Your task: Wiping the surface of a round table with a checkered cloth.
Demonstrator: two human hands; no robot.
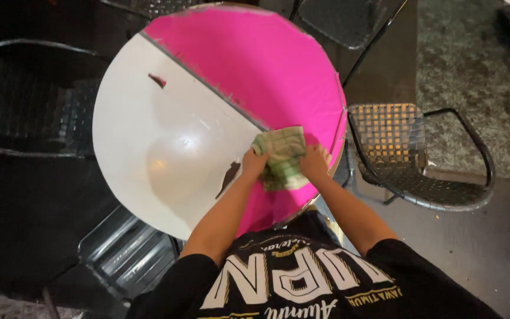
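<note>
A crumpled green checked cloth [283,155] lies on a round table [149,136] whose top is half white and half bright pink. My left hand [254,163] grips the cloth's left side, near the line where white meets pink. My right hand [314,162] grips its right side over the pink half, close to the table's near right edge. Both hands bunch the cloth between them.
Black woven metal chairs stand around the table: one at the right [420,159], one at the left [25,100], one at the far side [343,20] and a folded one near my left leg [119,254]. Two dark scuffs [228,177] mark the white half.
</note>
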